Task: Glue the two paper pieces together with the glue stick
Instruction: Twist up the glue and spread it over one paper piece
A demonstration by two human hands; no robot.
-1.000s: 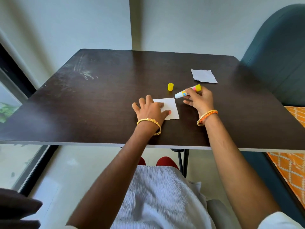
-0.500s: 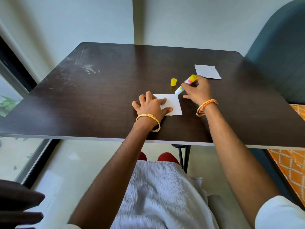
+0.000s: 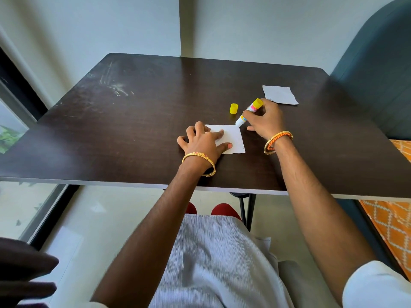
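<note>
Dark brown wood grain covers the table (image 3: 133, 134), scuffed pale near its far left part. On it, close to the near edge, lies a white paper (image 3: 233, 141), flat and roughly square. The left hand (image 3: 201, 142) lies palm down on the paper's left part, fingers spread wide and pressed flat, the thumb across its near edge; a gold bangle (image 3: 199, 160) circles that wrist.

The right hand (image 3: 265, 122) grips the glue stick (image 3: 249, 112), fingers curled closed around its middle. The stick tilts, yellow base up and away, white tip down at the paper's far right corner; whether the tip touches the sheet or sits just off its edge cannot be told. An orange and gold bangle (image 3: 278, 142) sits on the right wrist.

A yellow cap (image 3: 234, 108) stands upright on the table just left of the stick, apart from it and beyond the paper. A second paper (image 3: 280, 94), greyer in the shade, lies flat farther back on the right, just beyond the right hand's knuckles and well apart from the first.

Behind the table is a pale wall; a dark green seat back (image 3: 378, 74) rises at right
</note>
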